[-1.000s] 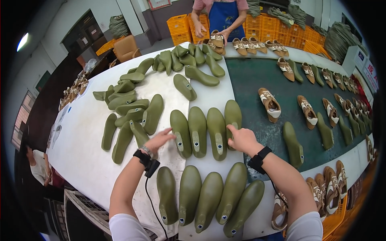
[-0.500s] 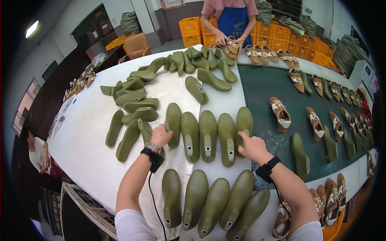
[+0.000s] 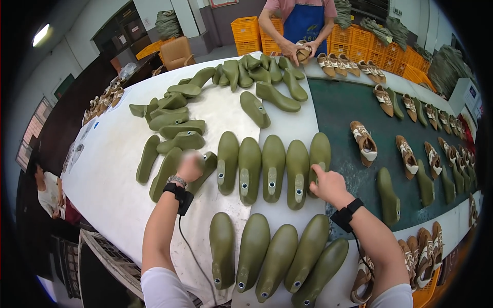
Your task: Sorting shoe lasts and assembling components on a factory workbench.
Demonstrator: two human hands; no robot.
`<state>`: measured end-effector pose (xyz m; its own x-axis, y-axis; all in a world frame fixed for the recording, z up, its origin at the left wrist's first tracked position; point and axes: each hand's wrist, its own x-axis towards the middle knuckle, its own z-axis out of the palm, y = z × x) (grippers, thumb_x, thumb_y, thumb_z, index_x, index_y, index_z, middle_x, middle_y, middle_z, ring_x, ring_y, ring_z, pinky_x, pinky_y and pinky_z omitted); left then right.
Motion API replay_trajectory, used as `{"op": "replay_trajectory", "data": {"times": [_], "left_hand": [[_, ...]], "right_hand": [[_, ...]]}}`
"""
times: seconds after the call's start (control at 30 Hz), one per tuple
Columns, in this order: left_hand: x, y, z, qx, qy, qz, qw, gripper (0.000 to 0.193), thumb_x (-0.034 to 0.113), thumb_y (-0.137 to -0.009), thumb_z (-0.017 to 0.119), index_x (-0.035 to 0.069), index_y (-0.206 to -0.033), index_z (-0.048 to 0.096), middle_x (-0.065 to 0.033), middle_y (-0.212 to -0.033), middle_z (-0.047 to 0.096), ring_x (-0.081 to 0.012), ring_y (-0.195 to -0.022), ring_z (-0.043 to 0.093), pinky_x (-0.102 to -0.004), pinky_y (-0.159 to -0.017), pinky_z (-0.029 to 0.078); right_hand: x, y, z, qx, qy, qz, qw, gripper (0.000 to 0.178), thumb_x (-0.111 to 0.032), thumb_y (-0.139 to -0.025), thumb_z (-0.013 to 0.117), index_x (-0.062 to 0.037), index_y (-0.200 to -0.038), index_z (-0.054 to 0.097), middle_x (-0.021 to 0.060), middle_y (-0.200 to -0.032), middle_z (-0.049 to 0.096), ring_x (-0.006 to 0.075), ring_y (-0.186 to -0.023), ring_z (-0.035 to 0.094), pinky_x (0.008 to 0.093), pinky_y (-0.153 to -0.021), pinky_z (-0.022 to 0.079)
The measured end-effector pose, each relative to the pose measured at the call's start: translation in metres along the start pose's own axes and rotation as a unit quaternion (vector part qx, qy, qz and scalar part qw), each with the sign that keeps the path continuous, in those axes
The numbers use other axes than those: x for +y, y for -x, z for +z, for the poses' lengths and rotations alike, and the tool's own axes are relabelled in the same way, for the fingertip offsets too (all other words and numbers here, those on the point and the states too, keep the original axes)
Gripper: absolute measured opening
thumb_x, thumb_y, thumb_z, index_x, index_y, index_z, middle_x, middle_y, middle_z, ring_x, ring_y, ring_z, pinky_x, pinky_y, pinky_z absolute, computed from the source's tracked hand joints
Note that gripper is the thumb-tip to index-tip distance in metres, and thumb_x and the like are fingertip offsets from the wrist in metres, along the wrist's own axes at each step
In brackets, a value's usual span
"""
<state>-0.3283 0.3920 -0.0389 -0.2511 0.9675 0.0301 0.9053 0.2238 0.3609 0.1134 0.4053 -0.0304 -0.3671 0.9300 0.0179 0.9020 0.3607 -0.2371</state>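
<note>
Green shoe lasts stand in a middle row on the white table, side by side with heel ends toward me. At the row's right end, my right hand (image 3: 331, 186) grips the edge of a shoe last (image 3: 320, 149), its fingers partly hidden. My left hand (image 3: 191, 167), smeared by motion, is left of the row, over a shoe last (image 3: 206, 172) and beside another shoe last (image 3: 167, 175). Whether it grips either one does not show. The row's leftmost shoe last (image 3: 228, 159) stands apart from my left hand. Closer to me lies a second row of lasts (image 3: 254, 246).
More lasts (image 3: 174, 118) are piled at the far left and back. Brown-and-white shoes (image 3: 364, 143) and lasts cover the green mat (image 3: 334, 113) on the right. Across the table, a person in a blue apron (image 3: 303, 25) handles a shoe. Orange crates (image 3: 245, 33) stand behind.
My left hand has left the row's leftmost last and moved left over the loose lasts. My right hand remains on the right-end last. The view has shifted slightly; the person opposite has moved the shoe.
</note>
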Motion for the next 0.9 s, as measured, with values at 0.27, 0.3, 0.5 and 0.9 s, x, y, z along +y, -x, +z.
{"op": "replay_trajectory", "data": {"times": [0.27,0.3,0.5,0.9], "left_hand": [[0.001,0.094,-0.001,-0.042,0.004,0.329,0.943,0.032,-0.016,-0.063,0.052,0.008,-0.082,0.06,-0.0143,-0.119,0.053,-0.0323,-0.122,0.042,-0.0505,-0.106,0.03],[0.01,0.101,-0.003,-0.065,0.003,0.316,0.946,0.025,-0.011,-0.066,0.057,0.008,-0.082,0.062,-0.0159,-0.13,0.045,-0.0373,-0.128,0.035,-0.05,-0.106,0.029],[-0.029,0.076,-0.013,0.238,-0.177,0.262,0.918,0.036,0.002,-0.072,0.056,0.013,-0.106,0.059,-0.0152,-0.132,0.045,-0.0331,-0.124,0.04,-0.0499,-0.098,0.036],[-0.086,0.089,-0.057,0.228,-0.198,0.011,0.953,0.058,0.028,-0.068,0.073,0.003,-0.118,0.055,-0.0173,-0.109,0.062,-0.0287,-0.099,0.06,-0.0374,-0.085,0.048]], "right_hand": [[-0.002,-0.001,0.0,-0.003,0.008,-0.002,1.0,0.043,-0.026,-0.078,0.058,-0.01,-0.118,0.049,0.0177,-0.069,0.063,0.0349,-0.067,0.064,0.0441,-0.063,0.051],[0.001,-0.001,0.003,-0.005,0.011,0.001,1.0,0.044,-0.026,-0.078,0.058,-0.01,-0.118,0.049,0.0177,-0.07,0.064,0.0348,-0.067,0.064,0.0439,-0.063,0.051],[-0.001,0.0,0.005,-0.006,0.02,0.006,1.0,0.044,-0.026,-0.078,0.058,-0.0102,-0.119,0.048,0.0174,-0.07,0.064,0.0345,-0.068,0.064,0.0438,-0.065,0.051],[0.001,-0.002,0.006,0.007,0.035,0.012,0.999,0.046,-0.027,-0.078,0.058,-0.011,-0.119,0.048,0.0174,-0.069,0.063,0.0343,-0.068,0.064,0.0443,-0.064,0.051]]}}
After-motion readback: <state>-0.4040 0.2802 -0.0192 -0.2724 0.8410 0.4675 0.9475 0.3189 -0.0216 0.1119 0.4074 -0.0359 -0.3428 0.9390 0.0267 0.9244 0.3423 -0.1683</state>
